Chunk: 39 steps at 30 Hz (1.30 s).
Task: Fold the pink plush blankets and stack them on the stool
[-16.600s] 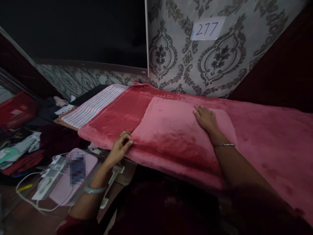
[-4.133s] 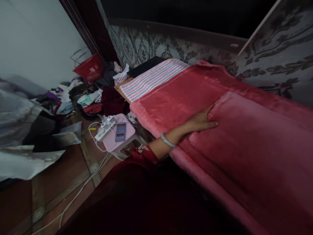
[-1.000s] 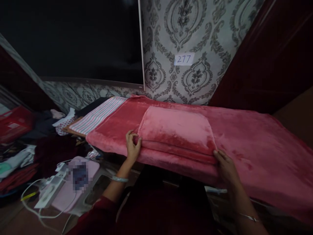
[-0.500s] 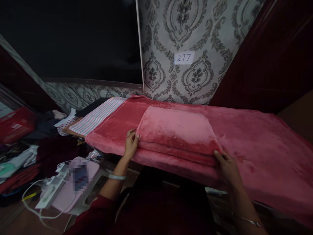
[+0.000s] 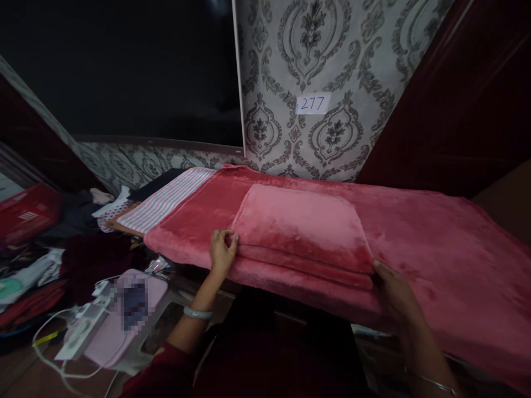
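Observation:
A folded pink plush cloth (image 5: pixel 302 215) lies flat on a larger pink plush cover (image 5: pixel 440 249), its layered front edge facing me. My left hand (image 5: pixel 223 254) pinches the left edge of the folded cloth near its front corner, fingers curled together. At the opposite end, my right hand (image 5: pixel 396 290) holds the right front corner, thumb side up. Most of that hand's fingers are hidden beneath and behind it. To the left, a striped white, pink and green cloth (image 5: pixel 166 202) lies alongside the cover.
A large dark screen (image 5: pixel 124 66) hangs above the left end, beside patterned wallpaper with a paper marked 277 (image 5: pixel 313 103). At lower left, a white power strip (image 5: pixel 85 326) with cables rests on a pink-topped stool (image 5: pixel 155 284). Heaped clothes (image 5: pixel 37 276) lie farther left.
My left hand has shifted slightly down along the cloth's left edge. My right hand has moved slightly right and down at the corner. The folded cloth stays in place.

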Each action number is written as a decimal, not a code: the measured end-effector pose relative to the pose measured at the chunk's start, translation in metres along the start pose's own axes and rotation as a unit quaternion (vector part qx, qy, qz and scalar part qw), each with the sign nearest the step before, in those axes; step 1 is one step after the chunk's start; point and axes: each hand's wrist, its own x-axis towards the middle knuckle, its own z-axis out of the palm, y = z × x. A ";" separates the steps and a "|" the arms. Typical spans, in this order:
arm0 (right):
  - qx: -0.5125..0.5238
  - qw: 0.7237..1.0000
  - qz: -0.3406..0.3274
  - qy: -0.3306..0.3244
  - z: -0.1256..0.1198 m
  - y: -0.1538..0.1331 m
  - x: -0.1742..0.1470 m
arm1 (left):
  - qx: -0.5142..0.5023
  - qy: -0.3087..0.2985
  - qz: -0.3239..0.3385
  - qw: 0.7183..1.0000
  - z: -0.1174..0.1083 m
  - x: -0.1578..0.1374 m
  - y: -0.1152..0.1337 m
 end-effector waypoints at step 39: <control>-0.410 0.853 -0.313 -0.082 0.065 -0.054 0.017 | 0.155 -0.194 0.227 0.942 0.023 0.047 0.048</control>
